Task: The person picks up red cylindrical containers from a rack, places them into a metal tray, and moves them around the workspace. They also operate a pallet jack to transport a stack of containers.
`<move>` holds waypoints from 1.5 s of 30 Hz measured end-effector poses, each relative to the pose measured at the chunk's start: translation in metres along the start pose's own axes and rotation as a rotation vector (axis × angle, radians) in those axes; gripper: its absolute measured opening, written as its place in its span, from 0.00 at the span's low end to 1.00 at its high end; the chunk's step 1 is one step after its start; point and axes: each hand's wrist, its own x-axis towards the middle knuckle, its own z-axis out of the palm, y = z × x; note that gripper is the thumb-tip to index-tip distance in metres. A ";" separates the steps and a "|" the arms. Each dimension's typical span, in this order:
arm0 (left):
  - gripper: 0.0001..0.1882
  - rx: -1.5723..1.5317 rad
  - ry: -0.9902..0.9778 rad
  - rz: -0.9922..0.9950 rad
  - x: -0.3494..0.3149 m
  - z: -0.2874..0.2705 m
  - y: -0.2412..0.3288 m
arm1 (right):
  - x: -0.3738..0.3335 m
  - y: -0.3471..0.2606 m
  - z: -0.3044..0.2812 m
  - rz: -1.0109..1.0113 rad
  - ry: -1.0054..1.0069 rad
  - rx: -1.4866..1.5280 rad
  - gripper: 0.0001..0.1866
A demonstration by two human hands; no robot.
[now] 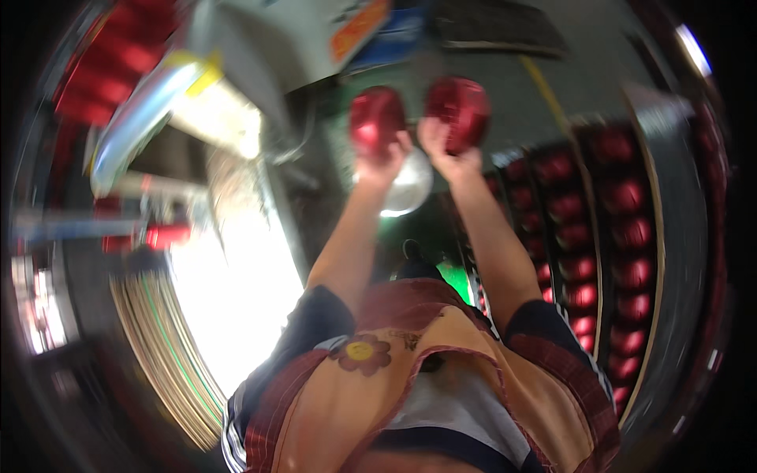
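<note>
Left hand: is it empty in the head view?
No, the left hand grips a red spool, raised beside the right hand, which holds another red spool.

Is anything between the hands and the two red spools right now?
No. Each hand already grips one: the left hand holds the left red spool, the right hand holds the right red spool. Nothing visible sits between them.
</note>
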 end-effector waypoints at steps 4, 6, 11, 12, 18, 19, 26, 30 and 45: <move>0.28 0.383 0.062 0.312 -0.040 0.003 -0.002 | 0.011 -0.031 -0.007 0.455 -0.039 -0.001 0.29; 0.27 0.589 0.146 0.697 -0.082 0.007 -0.008 | 0.010 -0.032 -0.008 0.509 -0.128 -0.254 0.29; 0.33 1.244 0.540 1.166 -0.259 0.027 -0.018 | 0.026 0.043 -0.019 -0.150 -0.140 -1.037 0.27; 0.34 1.378 0.763 1.269 -0.290 0.027 -0.019 | 0.037 0.069 -0.022 -0.175 -0.217 -1.187 0.27; 0.28 1.810 1.394 1.973 -0.374 -0.004 0.003 | 0.078 0.242 -0.114 -0.367 -0.897 -2.057 0.30; 0.29 1.829 1.530 1.988 -0.375 -0.006 0.015 | 0.091 0.271 -0.134 -0.479 -1.040 -2.158 0.29; 0.38 1.778 2.062 1.501 -0.338 -0.003 0.096 | 0.207 0.362 -0.258 -0.252 -0.975 -2.668 0.29; 0.37 1.975 1.894 1.585 -0.315 -0.001 0.133 | 0.256 0.353 -0.259 -0.291 -0.952 -2.793 0.35; 0.20 2.415 0.562 1.765 -0.186 0.158 0.215 | 0.058 0.172 0.173 -1.626 -0.958 -2.699 0.23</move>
